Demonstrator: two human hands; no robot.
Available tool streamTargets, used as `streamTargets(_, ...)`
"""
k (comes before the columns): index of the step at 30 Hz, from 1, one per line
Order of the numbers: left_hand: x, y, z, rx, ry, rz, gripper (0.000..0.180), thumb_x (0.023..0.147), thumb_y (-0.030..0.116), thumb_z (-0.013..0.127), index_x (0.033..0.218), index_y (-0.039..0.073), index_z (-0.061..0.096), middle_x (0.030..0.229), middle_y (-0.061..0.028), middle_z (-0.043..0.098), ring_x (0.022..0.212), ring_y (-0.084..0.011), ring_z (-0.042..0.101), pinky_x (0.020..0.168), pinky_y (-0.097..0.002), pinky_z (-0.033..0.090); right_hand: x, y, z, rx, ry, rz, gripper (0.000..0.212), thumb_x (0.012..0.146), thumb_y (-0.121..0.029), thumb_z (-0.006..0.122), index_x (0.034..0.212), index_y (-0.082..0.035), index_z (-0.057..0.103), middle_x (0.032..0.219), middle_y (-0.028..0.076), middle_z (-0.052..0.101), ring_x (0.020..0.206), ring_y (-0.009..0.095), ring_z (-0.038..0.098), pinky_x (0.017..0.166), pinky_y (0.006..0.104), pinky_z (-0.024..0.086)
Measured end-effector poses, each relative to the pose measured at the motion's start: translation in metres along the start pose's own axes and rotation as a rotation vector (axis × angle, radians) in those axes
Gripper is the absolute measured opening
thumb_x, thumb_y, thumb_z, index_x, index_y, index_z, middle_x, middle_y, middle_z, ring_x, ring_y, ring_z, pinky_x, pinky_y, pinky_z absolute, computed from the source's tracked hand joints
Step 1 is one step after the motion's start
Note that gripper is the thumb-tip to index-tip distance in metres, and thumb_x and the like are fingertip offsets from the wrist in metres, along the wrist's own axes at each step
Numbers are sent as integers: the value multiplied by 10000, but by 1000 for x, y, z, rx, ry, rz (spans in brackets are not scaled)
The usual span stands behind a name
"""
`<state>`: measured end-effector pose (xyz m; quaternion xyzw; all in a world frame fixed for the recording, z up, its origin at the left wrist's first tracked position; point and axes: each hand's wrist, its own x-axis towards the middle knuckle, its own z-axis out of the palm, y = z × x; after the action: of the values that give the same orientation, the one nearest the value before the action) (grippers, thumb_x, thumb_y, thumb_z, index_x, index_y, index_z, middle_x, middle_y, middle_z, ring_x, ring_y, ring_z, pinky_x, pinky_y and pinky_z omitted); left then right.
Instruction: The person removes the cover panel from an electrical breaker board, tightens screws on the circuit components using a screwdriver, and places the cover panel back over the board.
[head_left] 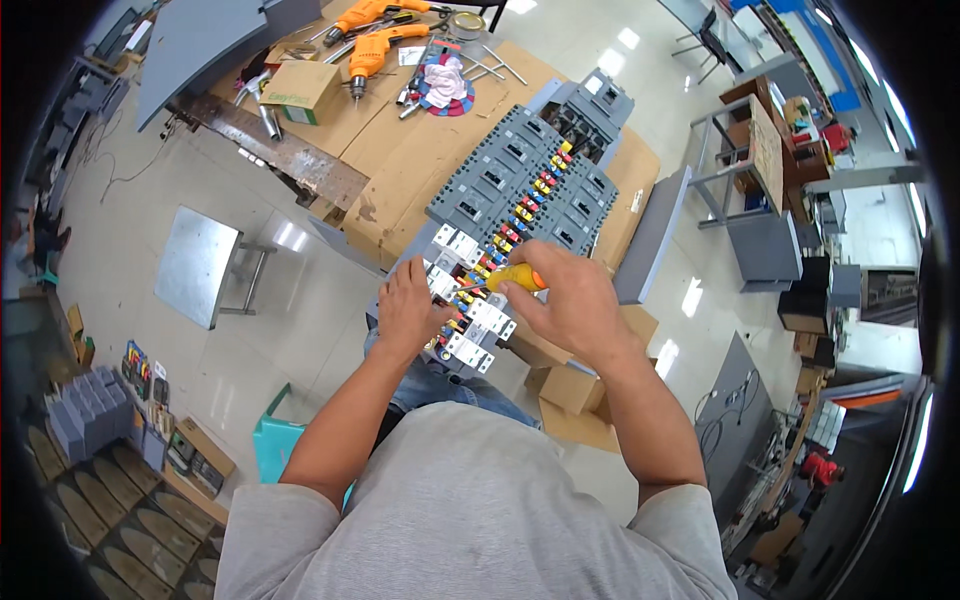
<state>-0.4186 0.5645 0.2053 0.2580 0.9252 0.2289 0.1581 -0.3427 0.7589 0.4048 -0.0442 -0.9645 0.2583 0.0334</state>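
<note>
In my right hand [575, 305] is a screwdriver [513, 279] with a yellow and orange handle. Its shaft points left into the row of white circuit breakers [490, 318] at the near end of a breaker panel. My left hand [403, 308] rests against the left side of a white breaker [440, 282], thumb and fingers apart. Beyond my hands, large grey circuit breakers [492, 178] stand in two rows. Between the rows runs a strip of busbar ends [525, 208] with red, yellow and blue sleeves. The screwdriver's tip is too small to make out.
The panel lies on a cardboard-covered workbench [410, 190]. Orange power drills [375, 50], a small carton [300, 88] and a pinkish cloth [443, 80] lie at its far left. A metal stool [198, 265] stands left, a teal chair [275, 435] near me, cardboard boxes [570, 388] at right.
</note>
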Motion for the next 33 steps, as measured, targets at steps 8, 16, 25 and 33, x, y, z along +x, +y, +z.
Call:
streamTargets(8, -3, 14, 12, 75, 50, -48, 1265, 641, 395, 980, 1627, 20, 281, 1395, -227, 538, 1266, -380, 593, 1041, -500, 454, 3, 1, -5, -75, -70, -85, 284, 917, -283, 756, 1052, -67, 631, 917, 145, 702, 824, 381, 705, 709, 478, 555)
streamTargets(16, 0, 18, 9, 114, -27, -41, 1323, 662, 449, 967, 1671, 68, 201, 1441, -220, 514, 1347, -386, 546, 1105, -514, 438, 6, -17, -8, -234, -216, -140, 294, 969, -354, 699, 1039, -82, 613, 798, 164, 677, 756, 371, 715, 640, 468, 550)
streamTargets(25, -1, 23, 3, 91, -23, -55, 1296, 656, 425, 984, 1622, -25, 246, 1468, -230, 515, 1390, -375, 525, 1107, -494, 449, 18, -5, 0, -164, -194, -152, 276, 990, -301, 661, 1068, -61, 550, 733, 175, 668, 722, 414, 704, 645, 504, 559)
streamTargets(33, 2, 24, 1, 76, -42, -44, 1203, 688, 432, 967, 1598, 11, 301, 1417, -221, 524, 1352, -379, 542, 1093, -488, 463, 19, -4, 0, -163, -260, -241, 269, 903, -188, 695, 1134, -67, 628, 822, 188, 689, 758, 369, 722, 656, 474, 579)
